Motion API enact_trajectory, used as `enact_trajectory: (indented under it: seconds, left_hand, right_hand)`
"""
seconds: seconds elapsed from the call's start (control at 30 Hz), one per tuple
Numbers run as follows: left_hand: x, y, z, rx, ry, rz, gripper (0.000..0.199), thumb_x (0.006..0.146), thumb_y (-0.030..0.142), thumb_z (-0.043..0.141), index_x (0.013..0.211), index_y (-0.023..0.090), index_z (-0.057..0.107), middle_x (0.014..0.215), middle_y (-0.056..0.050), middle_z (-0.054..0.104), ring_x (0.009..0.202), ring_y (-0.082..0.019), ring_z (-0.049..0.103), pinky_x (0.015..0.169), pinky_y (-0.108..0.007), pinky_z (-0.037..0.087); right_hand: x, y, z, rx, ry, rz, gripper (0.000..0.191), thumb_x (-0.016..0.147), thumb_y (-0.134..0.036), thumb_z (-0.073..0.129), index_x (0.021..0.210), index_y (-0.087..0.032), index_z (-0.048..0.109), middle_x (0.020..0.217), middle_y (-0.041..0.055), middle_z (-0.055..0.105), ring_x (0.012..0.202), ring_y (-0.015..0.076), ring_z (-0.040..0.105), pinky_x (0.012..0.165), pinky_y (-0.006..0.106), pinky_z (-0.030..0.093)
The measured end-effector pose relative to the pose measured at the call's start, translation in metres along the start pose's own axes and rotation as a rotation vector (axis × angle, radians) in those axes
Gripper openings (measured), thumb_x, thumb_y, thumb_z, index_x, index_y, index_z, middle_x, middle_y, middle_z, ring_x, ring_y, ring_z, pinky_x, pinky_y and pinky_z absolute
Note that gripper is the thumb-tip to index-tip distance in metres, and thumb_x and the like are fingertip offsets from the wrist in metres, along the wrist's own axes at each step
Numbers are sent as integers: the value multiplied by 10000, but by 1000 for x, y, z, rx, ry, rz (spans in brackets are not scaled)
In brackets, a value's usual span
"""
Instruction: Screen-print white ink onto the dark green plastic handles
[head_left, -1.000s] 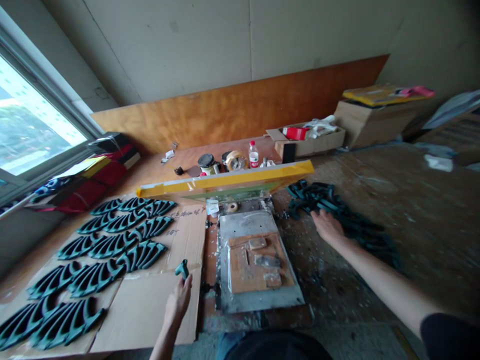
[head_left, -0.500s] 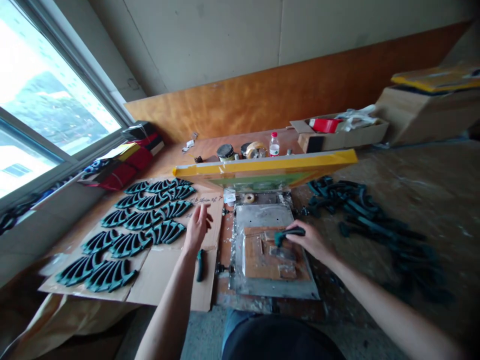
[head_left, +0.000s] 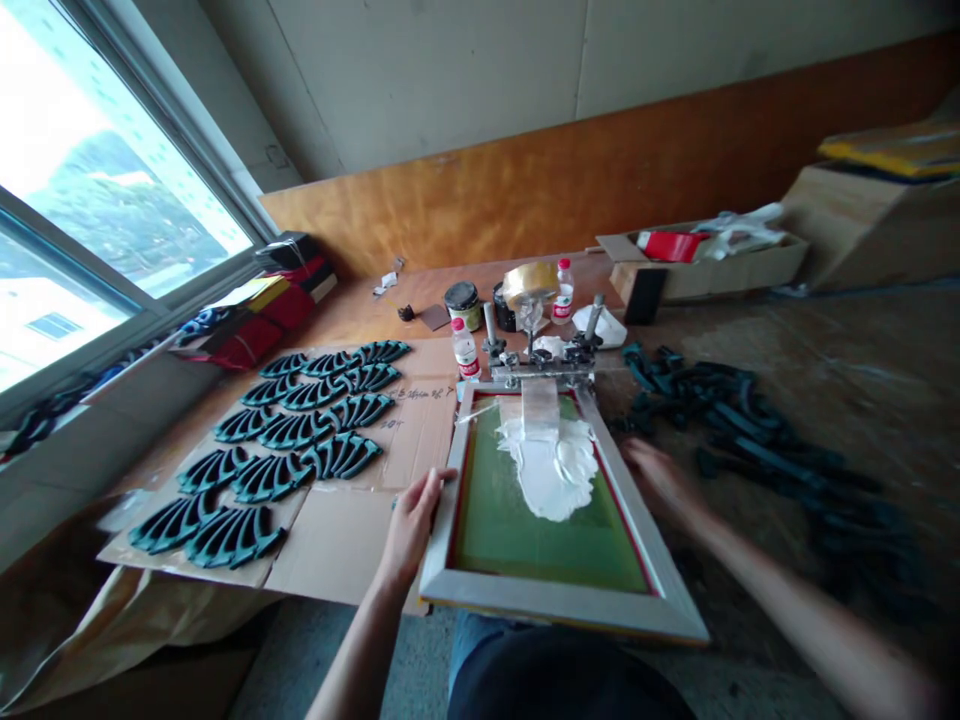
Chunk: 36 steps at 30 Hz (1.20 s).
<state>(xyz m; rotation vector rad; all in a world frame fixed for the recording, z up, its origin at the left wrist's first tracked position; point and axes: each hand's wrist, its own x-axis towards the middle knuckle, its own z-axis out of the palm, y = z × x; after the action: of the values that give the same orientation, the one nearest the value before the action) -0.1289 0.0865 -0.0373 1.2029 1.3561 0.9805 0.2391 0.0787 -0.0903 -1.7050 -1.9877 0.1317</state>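
Note:
A silver screen frame [head_left: 562,600] with green mesh lies lowered in front of me, and white paste [head_left: 551,470] is spread over the upper part of the mesh. A pale scraper [head_left: 540,408] stands in the paste. My left hand [head_left: 412,525] is at the frame's left side, its fingers closed around something hidden by the hand and the frame edge. Just beyond the frame's right side is my right hand [head_left: 656,475], blurred by motion, its fingers unclear. Dark green curved parts [head_left: 274,465] lie in fanned rows on cardboard [head_left: 322,550] to the left.
More green parts [head_left: 731,405] are heaped on the right. Behind the frame are a metal clamp [head_left: 544,372], bottles [head_left: 465,350], a jar [head_left: 463,303] and a tape roll [head_left: 530,285]. An open box [head_left: 735,265] sits at the back right.
The screen frame has swung down over the metal plate, hiding it. The green part my right hand held is no longer visible there. My left hand has moved down and right to the frame's side.

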Motion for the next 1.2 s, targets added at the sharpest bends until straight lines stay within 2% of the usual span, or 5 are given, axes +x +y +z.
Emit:
enact_trajectory:
  seconds: [0.23,0.33,0.57,0.9,1.2]
  left_hand:
    - [10,-79,10,354,-81,-41,627,861,472,509,1408,172,442,814,-26,672,736,-182,613,686,-270,449]
    - [12,-83,8,410,-91,-38,564,878,456,488,1377,194,481,878,-41,691,792,-197,635,725,-282,456]
    - [12,-88,7,397,-87,-33,564,880,494,481,1349,182,515,910,-55,702,826,-205,646,746,-284,470]
    - [11,-89,8,269,-44,-76,577,836,521,546,1295,173,564,787,-35,672,753,-189,616,661,-264,460]
    - [2,-21,-2,-21,-71,-123,732,754,655,594,1293,161,564,720,-8,649,610,-133,555,541,-217,399]
  right_hand:
    - [79,-61,-5,-9,-5,-178,494,764,-236,709,1221,-172,533,1198,135,557,1113,281,539,926,412,475]
    - [68,-84,10,-68,-235,-249,155,782,-109,625,920,-176,599,935,79,631,918,233,585,804,339,488]
    - [15,-68,-10,25,-470,-613,242,735,1,469,786,-191,608,790,38,624,797,189,555,720,291,424]
    - [-5,-67,7,110,-240,-624,260,815,-39,465,925,-177,655,874,58,660,856,196,593,777,316,483]
    - [105,-71,-32,-25,-80,-172,515,827,-333,661,1323,-270,537,994,44,644,805,199,631,704,302,496]
